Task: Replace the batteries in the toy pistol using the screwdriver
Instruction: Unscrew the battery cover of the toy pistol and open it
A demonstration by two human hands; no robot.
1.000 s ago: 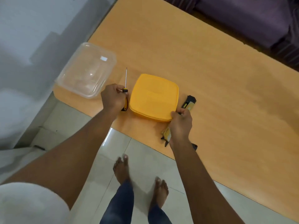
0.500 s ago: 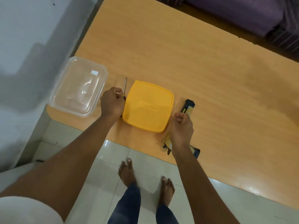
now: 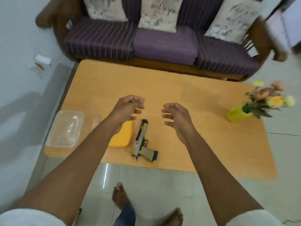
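Both hands hang in the air above the orange table [image 3: 195,101] and hold nothing: the left hand [image 3: 126,108] has its fingers loosely curled, thumb and fingertips near each other but pinching no object, and the right hand [image 3: 176,117] mirrors it, fingers relaxed and half bent with the palm turned inward. The toy pistol [image 3: 143,141] lies flat on the table near its near edge, between the two forearms and below the hands, its barrel pointing toward the far side and its grip angled to the right; lying on its side like this, it likely offers a flat face for finding the battery cover, though no cover or screw can be made out. Just left of it sits a yellow lid [image 3: 121,136], partly hidden by the left forearm, and further left a clear plastic container [image 3: 65,129] rests at the table's left near corner. A thin pale line beside the container may be the screwdriver [image 3: 98,119], but blur makes that uncertain. A yellow vase of flowers [image 3: 239,114] stands well apart at the right side, and a purple striped sofa [image 3: 162,44] runs along the far edge. Judging by the bare hands and untouched pistol, the job seems barely started, with tool and toy laid out within easy reach
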